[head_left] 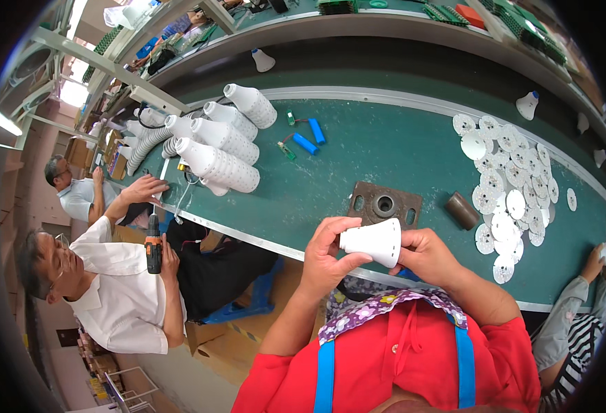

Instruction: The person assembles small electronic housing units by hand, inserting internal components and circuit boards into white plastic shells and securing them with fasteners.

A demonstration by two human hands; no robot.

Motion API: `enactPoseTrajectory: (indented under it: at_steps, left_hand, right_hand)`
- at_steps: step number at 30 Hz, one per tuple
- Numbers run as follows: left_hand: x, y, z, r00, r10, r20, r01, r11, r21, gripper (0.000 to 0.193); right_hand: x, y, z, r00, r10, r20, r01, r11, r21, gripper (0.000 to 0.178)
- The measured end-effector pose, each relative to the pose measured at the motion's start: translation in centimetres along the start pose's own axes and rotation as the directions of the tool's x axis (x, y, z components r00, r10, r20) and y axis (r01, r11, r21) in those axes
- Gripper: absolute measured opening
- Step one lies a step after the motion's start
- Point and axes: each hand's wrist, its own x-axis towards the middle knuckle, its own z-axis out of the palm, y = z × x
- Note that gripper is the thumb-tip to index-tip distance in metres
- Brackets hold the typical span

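Between my two hands, just above the table's near edge, is a white cone-shaped lamp housing (375, 243) lying on its side, with small slots near its wide rim. My left hand (329, 258) grips its narrow end between thumb and fingers. At the wide end, my right hand (428, 256) closes its fingers on the rim; some fingertips are hidden. Right behind the housing sits a dark metal plate with a round raised socket (384, 205). A brown cylinder (462, 210) lies to the right of that plate.
Many round white circuit discs (502, 186) lie spread at the right. Stacked white housings (220, 165) stand at the left, near blue battery cells (305, 144) with small green boards. A person with a power drill (153, 249) sits left; another person's hand (595, 261) is far right.
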Motion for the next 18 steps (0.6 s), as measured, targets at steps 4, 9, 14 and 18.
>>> enactPoseTrajectory:
  at_steps: [4, 9, 14, 18]
  left_hand:
    - [-0.1, -0.3, -0.2, 0.999, 0.003, 0.04, 0.001, 0.994, -0.108, 0.05]
    - [-0.2, -0.2, 0.3, 0.995, 0.022, 0.098, 0.007, 0.959, -0.283, 0.048]
    - [-0.8, -0.4, 0.5, 0.982, -0.164, 0.091, 0.184, 0.939, -0.292, 0.045]
    - [-0.7, -0.3, 0.4, 0.988, -0.132, 0.085, 0.144, 0.977, -0.155, 0.045]
  right_hand:
    - [-0.3, 0.5, -0.5, 0.997, 0.003, 0.076, -0.003, 1.0, 0.002, 0.016]
    - [-0.3, 0.7, 0.0, 0.884, -0.467, 0.012, 0.427, 0.799, -0.424, 0.018]
    - [-0.8, 0.5, 0.3, 0.957, -0.285, -0.055, 0.263, 0.933, -0.247, 0.019]
    - [-1.1, 0.7, -0.2, 0.997, 0.061, -0.044, -0.058, 0.996, 0.073, 0.021]
